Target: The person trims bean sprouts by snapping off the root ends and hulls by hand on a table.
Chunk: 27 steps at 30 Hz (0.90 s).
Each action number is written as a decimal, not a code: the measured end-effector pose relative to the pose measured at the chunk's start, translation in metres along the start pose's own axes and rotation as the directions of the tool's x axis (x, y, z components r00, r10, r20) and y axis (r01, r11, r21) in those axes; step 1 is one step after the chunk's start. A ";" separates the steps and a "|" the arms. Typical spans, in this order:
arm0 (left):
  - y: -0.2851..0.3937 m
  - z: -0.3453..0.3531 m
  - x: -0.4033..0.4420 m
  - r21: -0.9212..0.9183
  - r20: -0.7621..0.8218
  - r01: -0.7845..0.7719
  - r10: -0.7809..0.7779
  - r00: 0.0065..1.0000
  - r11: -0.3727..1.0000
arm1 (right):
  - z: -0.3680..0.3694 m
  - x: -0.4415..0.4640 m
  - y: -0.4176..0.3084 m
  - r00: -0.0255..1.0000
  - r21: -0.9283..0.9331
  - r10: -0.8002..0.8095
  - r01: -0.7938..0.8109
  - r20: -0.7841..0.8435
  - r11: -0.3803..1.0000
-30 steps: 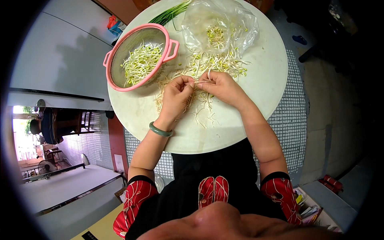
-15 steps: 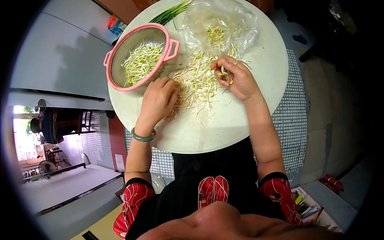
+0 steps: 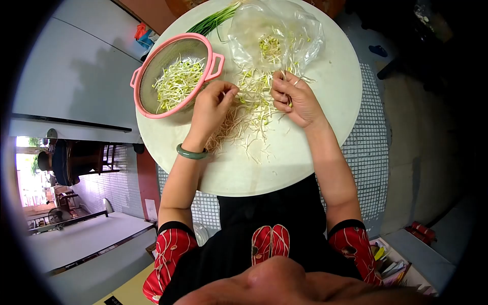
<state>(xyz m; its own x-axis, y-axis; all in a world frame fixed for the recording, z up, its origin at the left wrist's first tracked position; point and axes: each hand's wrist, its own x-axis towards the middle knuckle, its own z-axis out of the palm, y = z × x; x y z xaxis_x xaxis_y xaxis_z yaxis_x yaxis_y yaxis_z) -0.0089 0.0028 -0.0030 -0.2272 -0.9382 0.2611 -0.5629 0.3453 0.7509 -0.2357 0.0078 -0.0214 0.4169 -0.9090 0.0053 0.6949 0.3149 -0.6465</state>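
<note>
My left hand is pinched just right of the pink-rimmed strainer, above the loose sprouts. Whatever its fingertips may hold is too small to make out. My right hand is closed round a few bean sprouts, whose ends poke out from the curled fingers. Between both hands lies a spread of loose bean sprouts with yellow-green heads. Thin brownish root ends form a heap below my left hand. More sprouts lie inside the strainer.
A clear plastic bag with sprouts in it lies at the far side of the round table. Green onions lie behind the strainer. Further left, a person is seen by a chair in the background.
My left hand has moved up and right from the root heap, toward my right hand. My right hand has shifted slightly left, its fingers curled more tightly round the sprouts.
</note>
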 end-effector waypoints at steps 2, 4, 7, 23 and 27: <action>-0.006 -0.002 -0.001 -0.190 0.007 0.052 -0.052 0.999 0.980 | -0.003 0.001 0.002 1.000 -0.046 0.002 -0.002 -0.007 0.999; -0.002 -0.003 -0.002 -0.364 0.081 0.158 -0.138 0.987 0.918 | 0.004 -0.001 0.001 0.998 -0.096 -0.004 -0.002 -0.061 0.995; 0.001 -0.004 -0.004 -0.512 0.204 0.271 -0.191 0.960 0.815 | 0.006 -0.002 0.001 0.987 -0.367 -0.043 -0.017 -0.154 0.930; 0.002 -0.005 -0.014 -0.545 0.210 0.306 -0.226 0.951 0.781 | 0.009 0.001 0.012 0.981 -0.775 -0.136 -0.021 -0.137 0.631; -0.002 -0.004 -0.018 -0.555 0.207 0.319 -0.244 0.947 0.768 | 0.012 0.001 0.018 0.967 -0.756 -0.241 0.097 -0.083 0.647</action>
<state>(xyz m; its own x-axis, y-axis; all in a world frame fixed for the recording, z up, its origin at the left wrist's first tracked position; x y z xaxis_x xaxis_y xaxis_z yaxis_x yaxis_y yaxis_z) -0.0003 0.0184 -0.0068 -0.2429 -0.9681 -0.0614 -0.0634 -0.0474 0.9969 -0.2156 0.0159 -0.0243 0.1870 -0.9775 0.0979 0.0473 -0.0906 -0.9948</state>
